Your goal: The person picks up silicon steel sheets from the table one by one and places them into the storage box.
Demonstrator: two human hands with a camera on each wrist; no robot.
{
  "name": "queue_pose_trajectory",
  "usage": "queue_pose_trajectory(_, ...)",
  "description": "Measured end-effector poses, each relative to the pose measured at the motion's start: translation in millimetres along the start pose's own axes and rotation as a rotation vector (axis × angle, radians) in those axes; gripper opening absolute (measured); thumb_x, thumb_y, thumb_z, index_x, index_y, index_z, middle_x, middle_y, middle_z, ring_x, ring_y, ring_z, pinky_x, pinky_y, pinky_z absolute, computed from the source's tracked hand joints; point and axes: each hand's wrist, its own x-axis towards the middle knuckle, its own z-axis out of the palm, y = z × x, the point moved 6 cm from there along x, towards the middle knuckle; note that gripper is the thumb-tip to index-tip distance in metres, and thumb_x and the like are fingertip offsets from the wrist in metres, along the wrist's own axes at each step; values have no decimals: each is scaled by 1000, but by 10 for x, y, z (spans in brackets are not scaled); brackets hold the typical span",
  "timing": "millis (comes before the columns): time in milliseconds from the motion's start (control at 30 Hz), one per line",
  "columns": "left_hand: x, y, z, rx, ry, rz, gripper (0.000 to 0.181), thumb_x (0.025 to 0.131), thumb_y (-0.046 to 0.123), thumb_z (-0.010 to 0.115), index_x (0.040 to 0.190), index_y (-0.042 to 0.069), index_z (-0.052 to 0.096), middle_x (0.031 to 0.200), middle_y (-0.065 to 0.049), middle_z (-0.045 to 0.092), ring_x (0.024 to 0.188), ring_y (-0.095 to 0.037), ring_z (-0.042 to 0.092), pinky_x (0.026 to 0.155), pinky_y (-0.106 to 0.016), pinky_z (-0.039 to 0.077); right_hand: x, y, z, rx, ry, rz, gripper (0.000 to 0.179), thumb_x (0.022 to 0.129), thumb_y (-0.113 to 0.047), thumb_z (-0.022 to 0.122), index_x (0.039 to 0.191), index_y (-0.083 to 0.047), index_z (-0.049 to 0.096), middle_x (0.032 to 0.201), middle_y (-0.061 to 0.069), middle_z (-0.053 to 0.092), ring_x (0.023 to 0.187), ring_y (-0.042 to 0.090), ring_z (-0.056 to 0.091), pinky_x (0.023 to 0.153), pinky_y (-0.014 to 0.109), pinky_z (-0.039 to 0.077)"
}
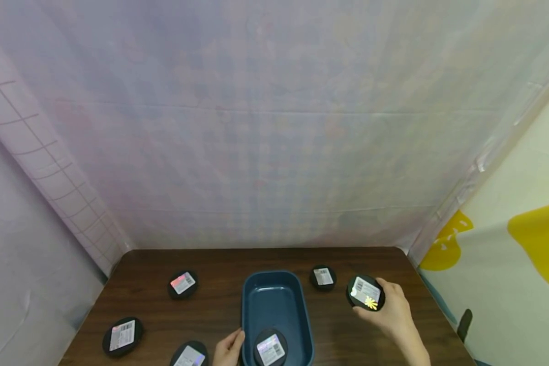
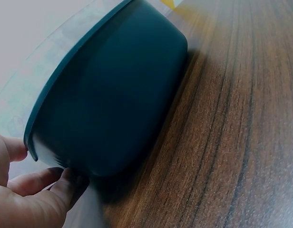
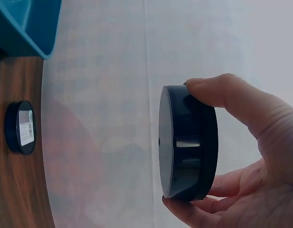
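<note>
My right hand (image 1: 391, 311) holds a round black flat container (image 1: 365, 293) by its edge, thumb on one side and fingers on the other, raised off the table. A white barcode label covers part of its top face. In the right wrist view, the container's (image 3: 189, 142) glossy side is turned to the camera. With thumb and fingers, my left hand (image 1: 229, 349) grips the left rim of a blue rectangular tray (image 1: 274, 310), whose outer wall fills much of the left wrist view. Inside the tray's near end lies another labelled black container (image 1: 271, 348).
More labelled black containers lie on the brown wooden table (image 1: 219, 305): one (image 1: 323, 277) right of the tray, and others at the far left (image 1: 183, 284), left edge (image 1: 122, 336) and near left (image 1: 189, 355). Pale sheeting (image 1: 274, 152) hangs behind and beside the table.
</note>
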Motion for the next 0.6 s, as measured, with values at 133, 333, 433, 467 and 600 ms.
queue_pose_trajectory(133,4,-2,2,-1,5,-1,40,96,16,53,117,-18,54,115,-30,59,98,-18,59,82,-21,47,-2,-55,13,4,13,-34,85,58,-28,88,120,14,49,112,32,49,96,44,53,81,57,44)
queue_pose_trajectory(333,3,-1,3,13,22,6,38,95,15,54,116,-17,55,113,-29,60,100,-21,59,83,-23,47,-19,-111,13,2,52,-75,83,56,-26,89,118,14,51,110,30,52,95,43,54,80,55,45)
queue_pose_trajectory(433,0,3,3,0,22,6,39,95,15,54,116,-18,55,113,-30,60,99,-19,59,82,-23,47,-27,-140,21,10,50,-76,83,56,-26,89,118,14,51,110,29,52,96,43,54,80,55,45)
queue_pose_trajectory(467,-1,4,3,-1,22,7,39,95,16,54,116,-18,55,113,-30,59,99,-19,59,82,-23,47,-30,-148,27,14,44,-72,83,56,-26,89,119,14,51,110,29,52,95,42,55,80,55,45)
queue_pose_trajectory(600,-1,0,0,6,25,8,40,95,17,54,115,-17,55,113,-30,59,99,-17,59,82,-22,47,-34,-188,60,28,32,-67,84,56,-26,89,120,13,51,110,27,53,94,40,55,80,53,46)
